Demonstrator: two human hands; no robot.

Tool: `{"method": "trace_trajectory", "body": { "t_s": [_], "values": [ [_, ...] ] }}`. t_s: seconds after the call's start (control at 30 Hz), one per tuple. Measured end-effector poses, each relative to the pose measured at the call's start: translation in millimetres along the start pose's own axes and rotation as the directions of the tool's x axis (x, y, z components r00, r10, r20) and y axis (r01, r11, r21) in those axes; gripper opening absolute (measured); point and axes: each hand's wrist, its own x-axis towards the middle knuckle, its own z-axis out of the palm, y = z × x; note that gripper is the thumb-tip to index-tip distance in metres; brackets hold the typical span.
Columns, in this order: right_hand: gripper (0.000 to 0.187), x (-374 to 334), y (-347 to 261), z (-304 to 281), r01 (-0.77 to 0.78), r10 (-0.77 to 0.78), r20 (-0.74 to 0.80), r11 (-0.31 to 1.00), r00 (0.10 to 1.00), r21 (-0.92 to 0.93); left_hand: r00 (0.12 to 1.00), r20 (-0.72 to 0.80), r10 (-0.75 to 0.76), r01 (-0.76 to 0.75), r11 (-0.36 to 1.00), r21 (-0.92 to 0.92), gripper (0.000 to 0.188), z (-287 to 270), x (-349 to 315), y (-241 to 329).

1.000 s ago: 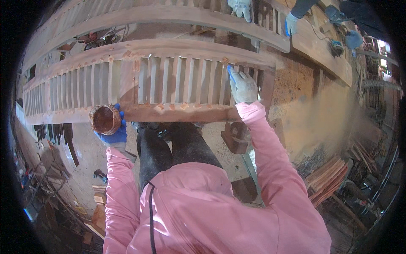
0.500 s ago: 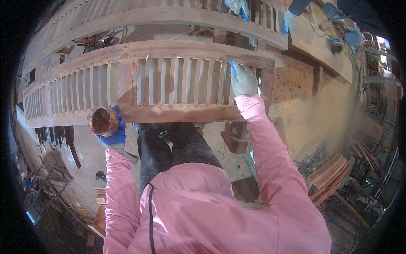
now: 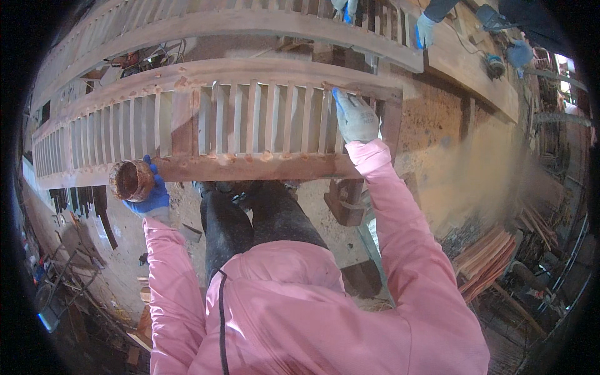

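My left hand (image 3: 152, 199), in a blue-palmed work glove, grips a round, crusted pot (image 3: 131, 181) with brown paste inside. It holds the pot tilted just off the near edge of a long slatted wooden panel (image 3: 262, 167). My right hand (image 3: 357, 119), gloved in grey and blue, rests over the slats near the panel's right end, fingertips close to the far rail. Its fingers are curled together; whatever they hold, if anything, is hidden. Reddish-brown paste patches (image 3: 181, 81) dot both rails around the slat ends.
Beyond lies a second slatted panel (image 3: 250, 24), where another person's gloved hands (image 3: 425, 30) work. A sander-like tool (image 3: 495, 66) sits on a board at far right. Stacked wood strips (image 3: 487, 259) lie at lower right, a metal-framed cart (image 3: 65, 281) at lower left. A wooden block (image 3: 344, 203) stands below the panel.
My left hand has carried the pot a little to the left. My right hand has shifted slightly left along the far rail. The other person's hand at the top has moved slightly.
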Motion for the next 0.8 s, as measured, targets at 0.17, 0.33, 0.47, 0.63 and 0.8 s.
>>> {"method": "trace_trajectory", "body": {
  "t_s": [0.17, 0.33, 0.47, 0.63, 0.8],
  "values": [
    [0.045, -6.5, -6.4, -3.2, 0.056, -0.026, 0.197, 0.987, 0.98, -0.149, 0.977, -0.192, 0.098, -0.085, 0.993, 0.078, 0.074, 9.7, 2.7, -6.3],
    [0.039, -2.3, -9.5, -16.5, -0.11, 0.109, 0.03, 0.994, 0.994, 0.022, 0.97, -0.166, 0.174, -0.131, 0.961, 0.242, 0.072, 20.0, 1.9, -13.3],
    [0.039, 1.9, -4.6, 2.0, -0.008, 0.015, -0.117, 0.998, 0.993, 0.061, 0.976, 0.007, 0.215, -0.187, 0.831, 0.524, 0.071, 29.0, -4.2, -16.6],
    [0.041, -5.2, -15.4, -14.4, -0.079, 0.075, 0.132, 0.997, 0.988, 0.023, 0.953, 0.295, -0.065, 0.114, 0.982, -0.15, 0.067, -20.1, 5.2, -1.5],
    [0.037, 4.4, -26.4, -10.7, -0.11, 0.119, -0.03, 0.972, 0.992, 0.206, 0.98, -0.093, 0.173, -0.153, 0.97, 0.187, 0.062, -25.2, 8.8, -11.2]
  ]
}}
